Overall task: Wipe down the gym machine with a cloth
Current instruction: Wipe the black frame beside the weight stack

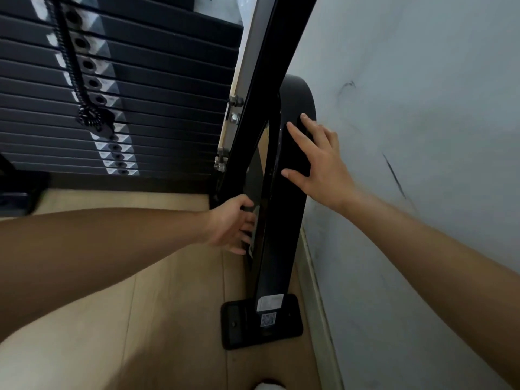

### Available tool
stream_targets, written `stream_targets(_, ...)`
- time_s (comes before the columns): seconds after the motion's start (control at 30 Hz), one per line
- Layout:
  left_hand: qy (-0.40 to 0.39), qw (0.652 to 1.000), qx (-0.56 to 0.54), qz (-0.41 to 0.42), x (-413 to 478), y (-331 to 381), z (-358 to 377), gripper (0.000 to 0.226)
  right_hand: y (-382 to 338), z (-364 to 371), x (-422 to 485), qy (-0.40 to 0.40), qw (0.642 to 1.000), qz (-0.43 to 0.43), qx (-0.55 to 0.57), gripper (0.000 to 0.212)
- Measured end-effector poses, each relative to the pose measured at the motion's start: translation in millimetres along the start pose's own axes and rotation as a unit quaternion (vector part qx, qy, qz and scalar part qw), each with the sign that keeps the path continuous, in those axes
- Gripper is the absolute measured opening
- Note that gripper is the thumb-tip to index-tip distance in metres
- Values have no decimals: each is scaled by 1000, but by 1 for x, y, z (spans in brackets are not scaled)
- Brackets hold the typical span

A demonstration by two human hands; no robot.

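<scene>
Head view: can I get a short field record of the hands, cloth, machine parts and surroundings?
left hand: fingers curled at the gap between post and brace; grip unclear
right hand: flat, fingers spread, on the brace
cloth: none plainly visible
weight stack: left of the post
foot plate: under the brace, on the floor
wall: right of the brace

A gym room: stacked weight plates [157, 108] in a black machine frame [253, 94] on wood floor [168, 319].
</scene>
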State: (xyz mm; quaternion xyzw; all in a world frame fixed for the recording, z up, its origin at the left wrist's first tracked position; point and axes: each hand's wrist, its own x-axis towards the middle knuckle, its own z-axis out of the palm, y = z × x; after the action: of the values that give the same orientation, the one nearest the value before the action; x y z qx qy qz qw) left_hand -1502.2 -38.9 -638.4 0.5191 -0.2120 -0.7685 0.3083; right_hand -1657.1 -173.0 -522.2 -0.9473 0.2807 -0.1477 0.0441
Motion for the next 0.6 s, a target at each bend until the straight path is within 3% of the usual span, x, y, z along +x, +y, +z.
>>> stream_targets(0.1,7,999,13,-49,6,-23,9,63,3,7,-6,35,999,-18,16,80)
stream_targets(0.23,34,997,-35,-51,11,-38,22,48,-1,21,-17,53,998,-23,21,85)
stream_targets(0.4,92,991,-98,5,15,-32,15,42,-2,30,-20,66,997,-28,5,86)
stream_targets(0.6,92,977,-168,97,8,3,-8,35,3,35,-20,88,995,-51,1,84)
